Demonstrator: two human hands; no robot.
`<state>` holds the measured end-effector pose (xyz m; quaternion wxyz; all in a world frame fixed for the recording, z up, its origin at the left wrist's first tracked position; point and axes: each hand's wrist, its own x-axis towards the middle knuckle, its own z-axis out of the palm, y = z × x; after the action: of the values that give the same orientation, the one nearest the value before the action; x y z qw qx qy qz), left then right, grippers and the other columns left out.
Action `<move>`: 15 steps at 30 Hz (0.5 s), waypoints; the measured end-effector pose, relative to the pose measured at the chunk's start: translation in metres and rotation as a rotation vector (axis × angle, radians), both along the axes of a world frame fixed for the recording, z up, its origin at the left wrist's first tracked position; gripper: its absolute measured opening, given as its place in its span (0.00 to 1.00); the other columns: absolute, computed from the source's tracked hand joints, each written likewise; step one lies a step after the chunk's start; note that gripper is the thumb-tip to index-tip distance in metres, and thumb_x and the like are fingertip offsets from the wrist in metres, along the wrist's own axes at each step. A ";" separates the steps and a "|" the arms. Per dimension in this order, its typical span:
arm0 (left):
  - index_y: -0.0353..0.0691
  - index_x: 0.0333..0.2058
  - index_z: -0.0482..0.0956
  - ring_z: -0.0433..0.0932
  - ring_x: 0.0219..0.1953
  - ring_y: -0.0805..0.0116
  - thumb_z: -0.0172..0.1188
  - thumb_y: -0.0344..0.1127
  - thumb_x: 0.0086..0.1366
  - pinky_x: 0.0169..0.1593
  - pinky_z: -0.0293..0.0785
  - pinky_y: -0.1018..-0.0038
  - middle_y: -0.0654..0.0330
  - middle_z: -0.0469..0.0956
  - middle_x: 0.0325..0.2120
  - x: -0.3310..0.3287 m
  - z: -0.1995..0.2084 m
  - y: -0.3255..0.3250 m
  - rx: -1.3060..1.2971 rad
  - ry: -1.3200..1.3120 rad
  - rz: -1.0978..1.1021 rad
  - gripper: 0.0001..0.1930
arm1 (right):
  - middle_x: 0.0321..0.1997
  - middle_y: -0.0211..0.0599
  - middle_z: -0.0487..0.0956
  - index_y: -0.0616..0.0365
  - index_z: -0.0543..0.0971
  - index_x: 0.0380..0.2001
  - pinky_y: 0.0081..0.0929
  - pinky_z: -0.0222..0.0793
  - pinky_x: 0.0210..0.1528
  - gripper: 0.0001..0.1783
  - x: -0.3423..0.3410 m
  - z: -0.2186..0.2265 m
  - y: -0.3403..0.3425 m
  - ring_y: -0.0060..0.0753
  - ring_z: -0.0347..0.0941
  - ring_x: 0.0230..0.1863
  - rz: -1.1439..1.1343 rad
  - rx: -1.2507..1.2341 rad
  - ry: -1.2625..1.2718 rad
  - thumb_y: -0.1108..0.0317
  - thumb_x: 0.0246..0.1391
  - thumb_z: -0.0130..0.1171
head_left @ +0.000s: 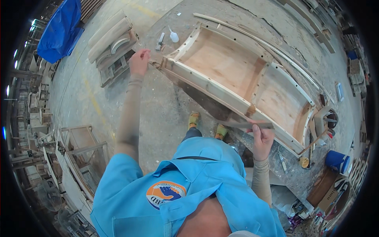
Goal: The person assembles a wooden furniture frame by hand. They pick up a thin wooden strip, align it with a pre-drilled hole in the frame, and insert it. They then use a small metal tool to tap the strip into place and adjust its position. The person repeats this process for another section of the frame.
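Note:
A curved wooden frame (pixel 213 85) lies in front of me, with pale edges and two shallow panelled bays. Dark dots, like holes, run along its edges. My left hand (pixel 140 62) is raised beside the frame's left corner, fingers pinched together; whatever they hold is too small to make out. At the near long side, towards the right, my right hand (pixel 262 141) grips a flat brown strip (pixel 242 125) between thumb and fingers. Motion blurs the strip, and its far end cannot be told from the dark side below the frame.
Beyond the left corner stand a small white squeeze bottle (pixel 174 37) and a slim tool (pixel 160 41). Stacked wooden parts (pixel 114 47) rest on the floor at left. A blue bucket (pixel 337 161) and a yellow tape roll (pixel 304 162) are at right. Long curved strips (pixel 276 51) lie behind the frame.

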<state>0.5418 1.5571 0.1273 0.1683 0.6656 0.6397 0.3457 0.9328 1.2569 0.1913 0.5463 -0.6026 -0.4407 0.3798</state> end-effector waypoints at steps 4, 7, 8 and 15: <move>0.43 0.43 0.78 0.80 0.32 0.63 0.63 0.39 0.57 0.38 0.74 0.67 0.57 0.80 0.26 -0.020 -0.062 0.078 -0.099 0.206 -0.034 0.15 | 0.37 0.41 0.83 0.69 0.82 0.27 0.22 0.72 0.33 0.07 -0.032 0.006 -0.002 0.30 0.78 0.30 -0.043 -0.038 -0.317 0.78 0.52 0.56; 0.42 0.47 0.74 0.79 0.34 0.60 0.65 0.40 0.55 0.40 0.74 0.65 0.56 0.79 0.28 -0.019 -0.111 0.129 -0.110 0.218 -0.081 0.21 | 0.38 0.40 0.83 0.68 0.82 0.28 0.23 0.73 0.34 0.06 -0.060 0.008 -0.003 0.30 0.78 0.32 -0.141 -0.164 -0.281 0.79 0.51 0.57; 0.42 0.49 0.73 0.79 0.34 0.60 0.66 0.40 0.54 0.40 0.74 0.66 0.55 0.79 0.29 -0.021 -0.122 0.137 -0.117 0.216 -0.100 0.23 | 0.37 0.42 0.83 0.68 0.82 0.29 0.24 0.73 0.33 0.05 -0.069 0.010 -0.003 0.33 0.78 0.31 -0.154 -0.177 -0.319 0.80 0.50 0.58; 0.39 0.51 0.71 0.75 0.29 0.71 0.68 0.37 0.54 0.33 0.75 0.71 0.58 0.78 0.32 -0.028 -0.159 0.185 -0.153 0.228 -0.260 0.26 | 0.34 0.41 0.81 0.64 0.80 0.29 0.25 0.71 0.32 0.03 -0.106 0.008 -0.007 0.38 0.77 0.31 -0.215 -0.131 -0.492 0.80 0.48 0.59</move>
<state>0.5142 1.7420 -0.0319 0.1882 0.7626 0.5878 0.1938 0.8263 1.2497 0.1988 0.4199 -0.7541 -0.4682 0.1893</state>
